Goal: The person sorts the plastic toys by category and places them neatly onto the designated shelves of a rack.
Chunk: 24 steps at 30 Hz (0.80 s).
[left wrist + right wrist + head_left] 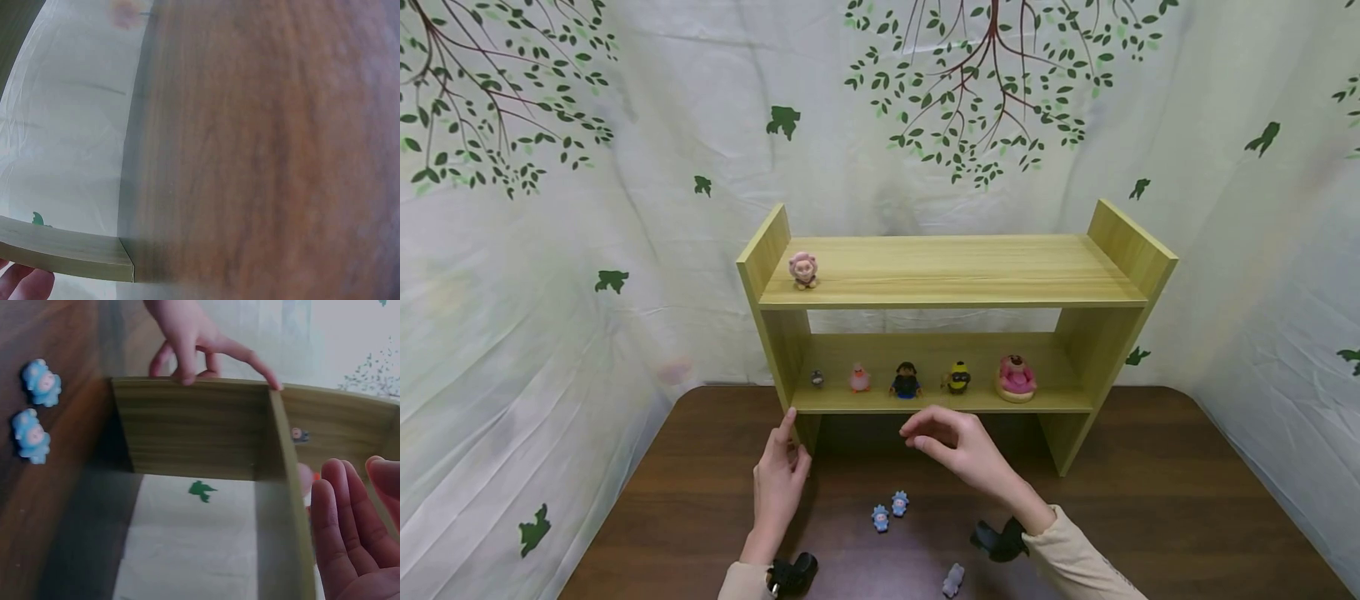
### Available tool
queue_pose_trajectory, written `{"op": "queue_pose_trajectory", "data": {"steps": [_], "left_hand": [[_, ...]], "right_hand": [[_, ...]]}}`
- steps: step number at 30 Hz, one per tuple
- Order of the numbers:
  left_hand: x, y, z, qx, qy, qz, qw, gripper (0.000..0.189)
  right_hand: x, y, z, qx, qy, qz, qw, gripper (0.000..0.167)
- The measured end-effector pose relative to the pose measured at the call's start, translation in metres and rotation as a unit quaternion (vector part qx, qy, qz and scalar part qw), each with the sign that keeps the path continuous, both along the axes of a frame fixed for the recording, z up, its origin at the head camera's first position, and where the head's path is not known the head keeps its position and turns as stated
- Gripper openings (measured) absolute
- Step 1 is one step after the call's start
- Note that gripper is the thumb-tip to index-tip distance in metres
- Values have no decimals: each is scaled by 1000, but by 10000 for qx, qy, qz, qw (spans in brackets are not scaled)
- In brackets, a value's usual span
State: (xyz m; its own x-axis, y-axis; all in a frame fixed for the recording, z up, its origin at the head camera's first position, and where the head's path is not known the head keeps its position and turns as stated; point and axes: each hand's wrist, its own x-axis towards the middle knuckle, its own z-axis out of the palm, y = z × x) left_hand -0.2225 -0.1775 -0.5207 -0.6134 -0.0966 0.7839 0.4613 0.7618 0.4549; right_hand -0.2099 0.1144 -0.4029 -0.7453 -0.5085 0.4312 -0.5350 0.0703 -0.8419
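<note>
My left hand (pixel 780 487) touches the front edge of the left side panel of a light wooden shelf (pixel 955 271), its index finger stretched to the middle board's corner. In the right wrist view that left hand (pixel 200 347) lies against the panel. My right hand (pixel 958 446) hovers before the middle board with fingers gently bent and nothing between them. On that board stand a small grey figurine (pixel 817 379), a pink one (pixel 860 378), a dark-haired doll (pixel 906 381), a yellow-and-black figurine (pixel 957 378) and a pink bear (pixel 1017 378).
A pink figurine (pixel 803 271) stands at the top board's left end. Two blue figurines, one (pixel 880 518) beside the other (pixel 899 503), and a grey figurine (pixel 953 580) lie on the brown table (pixel 1187 500). A leaf-printed curtain (pixel 880 158) hangs behind the shelf.
</note>
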Motion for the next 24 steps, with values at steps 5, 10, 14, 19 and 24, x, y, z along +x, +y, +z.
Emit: {"op": "queue_pose_trajectory", "data": {"steps": [5, 10, 14, 19, 24], "left_hand": [[0, 0, 0, -24, 9, 19, 10000, 82], [1, 0, 0, -34, -12, 18, 10000, 83], [1, 0, 0, -38, -20, 7, 10000, 82], [1, 0, 0, -11, -29, 11, 10000, 82], [0, 0, 0, -32, -7, 12, 10000, 81]], "right_hand": [[0, 1, -11, 67, 84, -26, 9999, 16], [1, 3, -20, 231, -32, -109, 9997, 16], [2, 4, -27, 347, -26, -147, 9993, 17], [10, 2, -22, 392, -45, -119, 9992, 17], [19, 0, -18, 455, -170, -130, 9987, 16]]}}
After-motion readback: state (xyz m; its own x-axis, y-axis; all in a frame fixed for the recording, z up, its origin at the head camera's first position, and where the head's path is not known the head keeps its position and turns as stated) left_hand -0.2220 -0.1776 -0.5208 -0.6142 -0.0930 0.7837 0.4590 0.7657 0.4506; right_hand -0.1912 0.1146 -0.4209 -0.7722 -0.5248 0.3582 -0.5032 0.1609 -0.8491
